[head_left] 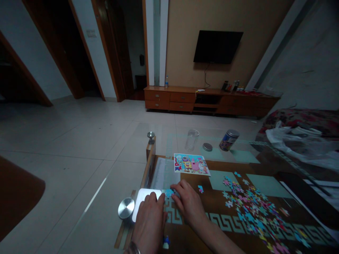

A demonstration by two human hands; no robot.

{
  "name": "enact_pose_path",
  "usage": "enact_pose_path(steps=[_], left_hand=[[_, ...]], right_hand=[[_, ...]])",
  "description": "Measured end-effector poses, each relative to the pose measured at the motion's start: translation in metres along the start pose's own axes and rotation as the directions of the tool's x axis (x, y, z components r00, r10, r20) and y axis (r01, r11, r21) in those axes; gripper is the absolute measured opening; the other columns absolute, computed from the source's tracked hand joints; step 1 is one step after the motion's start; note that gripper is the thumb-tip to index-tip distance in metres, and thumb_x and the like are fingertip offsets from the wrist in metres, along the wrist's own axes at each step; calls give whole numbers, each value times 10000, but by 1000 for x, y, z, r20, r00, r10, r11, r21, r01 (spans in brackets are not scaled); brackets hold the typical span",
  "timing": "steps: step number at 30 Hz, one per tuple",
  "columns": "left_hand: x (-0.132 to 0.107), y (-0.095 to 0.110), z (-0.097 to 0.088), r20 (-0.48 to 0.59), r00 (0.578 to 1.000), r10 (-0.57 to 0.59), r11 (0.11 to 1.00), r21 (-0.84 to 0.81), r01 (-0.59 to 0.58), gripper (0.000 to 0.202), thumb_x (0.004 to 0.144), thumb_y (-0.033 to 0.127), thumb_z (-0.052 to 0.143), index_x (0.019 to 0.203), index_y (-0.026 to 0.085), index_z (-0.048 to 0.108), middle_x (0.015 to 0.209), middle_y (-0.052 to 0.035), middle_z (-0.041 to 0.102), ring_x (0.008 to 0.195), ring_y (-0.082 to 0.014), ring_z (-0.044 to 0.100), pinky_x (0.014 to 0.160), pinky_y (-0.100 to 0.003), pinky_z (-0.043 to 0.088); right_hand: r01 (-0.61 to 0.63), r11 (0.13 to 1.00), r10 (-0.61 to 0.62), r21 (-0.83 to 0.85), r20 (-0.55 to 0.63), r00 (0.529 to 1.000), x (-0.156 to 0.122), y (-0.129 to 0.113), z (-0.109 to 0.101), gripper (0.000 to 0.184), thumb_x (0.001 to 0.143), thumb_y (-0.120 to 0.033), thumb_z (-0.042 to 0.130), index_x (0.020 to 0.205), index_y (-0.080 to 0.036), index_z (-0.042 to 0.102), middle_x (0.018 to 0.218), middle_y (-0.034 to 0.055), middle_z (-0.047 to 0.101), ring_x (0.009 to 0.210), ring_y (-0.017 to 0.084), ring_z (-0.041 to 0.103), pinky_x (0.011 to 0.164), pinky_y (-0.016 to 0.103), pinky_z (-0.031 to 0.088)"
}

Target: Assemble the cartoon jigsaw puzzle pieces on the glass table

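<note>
The left hand (pixel 148 225) and right hand (pixel 188 204) are held palms down, close together; the left is laid on a white pad (pixel 143 201); the right fingertips (pixel 175 187) are set on a blue jigsaw piece (pixel 168 192), its grip unclear; loose jigsaw pieces (pixel 251 211) are heaped on the glass worktop (pixel 238 157) alongside.

Left hand (pixel 148 225) rests on a white board (pixel 144 201), right hand (pixel 186 206) touches a blue jigsaw piece (pixel 168 192).
</note>
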State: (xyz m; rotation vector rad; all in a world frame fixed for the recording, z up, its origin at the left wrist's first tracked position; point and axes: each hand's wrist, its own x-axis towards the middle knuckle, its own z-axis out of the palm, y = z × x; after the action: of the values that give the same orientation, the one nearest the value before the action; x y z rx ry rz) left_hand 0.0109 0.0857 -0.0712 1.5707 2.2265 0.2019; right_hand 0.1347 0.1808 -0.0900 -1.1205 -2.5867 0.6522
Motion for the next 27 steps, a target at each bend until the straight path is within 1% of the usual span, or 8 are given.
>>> enact_pose_path(steps=[4, 10, 15, 20, 24, 27], left_hand=[[-1, 1, -1, 11, 1000, 5, 1000, 3, -6, 483, 813, 124, 506, 1287, 216, 525, 1130, -113, 575, 1067, -297, 530, 906, -416, 421], [-5, 3, -5, -33, 999, 24, 999, 24, -23, 484, 807, 92, 496, 1276, 203, 537, 1110, -107, 586, 1056, -281, 546, 905, -409, 434], [-5, 3, -5, -30, 999, 12, 999, 31, -11, 480, 811, 101, 507, 1277, 214, 536, 1116, -98, 584, 1063, -270, 547, 914, -391, 434], [-5, 4, -6, -17, 1000, -9, 1000, 18, 9, 494, 822, 99, 483, 1314, 152, 491, 1158, -123, 569, 1092, -271, 530, 942, -388, 419], [-3, 5, -6, 6, 1000, -23, 999, 43, 23, 453, 830, 112, 472, 1280, 136, 517, 1142, -129, 572, 1084, -272, 534, 937, -388, 421], [-2, 3, -4, -3, 1000, -15, 999, 46, 15, 439, 830, 111, 466, 1262, 143, 530, 1128, -125, 572, 1071, -270, 538, 929, -389, 424]], right_hand=[[-14, 1000, 14, -5, -8, 1000, 0, 1, 1, 316, 862, -134, 552, 1170, -171, 614, 1033, 94, 600, 982, 240, 574, 841, 326, 456], [-15, 1000, 15, 16, 1, 1000, 1, 0, -1, 280, 861, -132, 560, 1127, -165, 642, 1001, 88, 604, 959, 231, 589, 827, 320, 460], [-17, 999, 18, 36, -14, 1000, 1, 2, -2, 256, 855, -132, 568, 1093, -176, 649, 986, 77, 611, 942, 222, 595, 814, 312, 461], [-5, 998, 7, 62, -28, 1000, 1, 4, 0, 243, 838, -113, 582, 1064, -169, 652, 972, 74, 611, 922, 215, 594, 809, 311, 456], [-1, 997, 4, 78, -36, 999, 1, 5, 1, 230, 830, -107, 585, 1039, -172, 654, 967, 67, 613, 907, 207, 593, 806, 308, 453], [-14, 997, 17, 80, -36, 999, 1, 5, 2, 216, 824, -105, 590, 1018, -173, 657, 962, 65, 616, 903, 207, 596, 794, 304, 450]])
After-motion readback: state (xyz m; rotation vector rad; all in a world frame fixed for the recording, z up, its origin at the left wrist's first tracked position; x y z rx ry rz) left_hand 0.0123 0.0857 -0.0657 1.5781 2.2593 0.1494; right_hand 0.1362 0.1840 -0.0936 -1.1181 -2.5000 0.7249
